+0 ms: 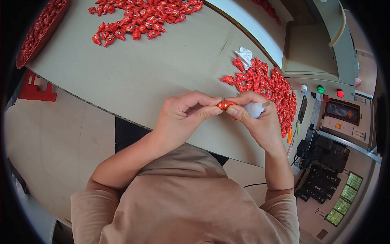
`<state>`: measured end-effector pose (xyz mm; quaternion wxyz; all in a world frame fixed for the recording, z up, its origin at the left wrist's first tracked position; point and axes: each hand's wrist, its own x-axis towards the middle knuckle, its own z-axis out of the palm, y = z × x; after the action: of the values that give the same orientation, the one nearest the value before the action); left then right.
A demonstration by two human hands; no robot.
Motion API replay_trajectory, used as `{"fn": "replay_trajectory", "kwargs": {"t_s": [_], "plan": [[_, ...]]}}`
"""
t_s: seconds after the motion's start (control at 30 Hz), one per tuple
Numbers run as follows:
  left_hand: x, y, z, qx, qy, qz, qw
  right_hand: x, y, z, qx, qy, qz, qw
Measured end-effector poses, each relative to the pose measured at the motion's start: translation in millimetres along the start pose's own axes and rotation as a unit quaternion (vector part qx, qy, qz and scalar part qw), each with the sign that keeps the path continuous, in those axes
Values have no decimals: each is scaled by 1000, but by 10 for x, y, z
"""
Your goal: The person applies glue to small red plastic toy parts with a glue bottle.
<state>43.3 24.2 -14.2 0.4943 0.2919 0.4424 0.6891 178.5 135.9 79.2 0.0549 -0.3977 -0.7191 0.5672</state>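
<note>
Between my two hands, above the near side of the table, is a small red toy part [226,105] with gold markings. My left hand [178,112] pinches its left end between thumb and forefinger. The thumb and fingers of my right hand [260,122] grip its right end. A translucent white squeeze bottle [255,110] is also tucked in my right hand, its tan tip pointing right. Past my right hand lies a dense pile of similar red parts [260,79], with a crumpled white tissue [245,57] at its far end.
A second heap of red parts [140,20] lies at the far left, beside a red tray [30,53] full of them. On the right are a black-handled tool [302,109], an orange marker [289,135] and a panel with green and red buttons [340,93]. A red stool [36,89] stands left.
</note>
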Motion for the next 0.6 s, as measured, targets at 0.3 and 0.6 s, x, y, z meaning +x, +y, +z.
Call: {"fn": "replay_trajectory", "kwargs": {"t_s": [0.3, 0.6], "plan": [[6, -19, -7, 12, -1, 8, 1000, 13, 39, 4, 15, 1, -1, 1000], [1, 1, -11, 20, -11, 11, 1000, -13, 96, 18, 46, 13, -3, 999]]}}
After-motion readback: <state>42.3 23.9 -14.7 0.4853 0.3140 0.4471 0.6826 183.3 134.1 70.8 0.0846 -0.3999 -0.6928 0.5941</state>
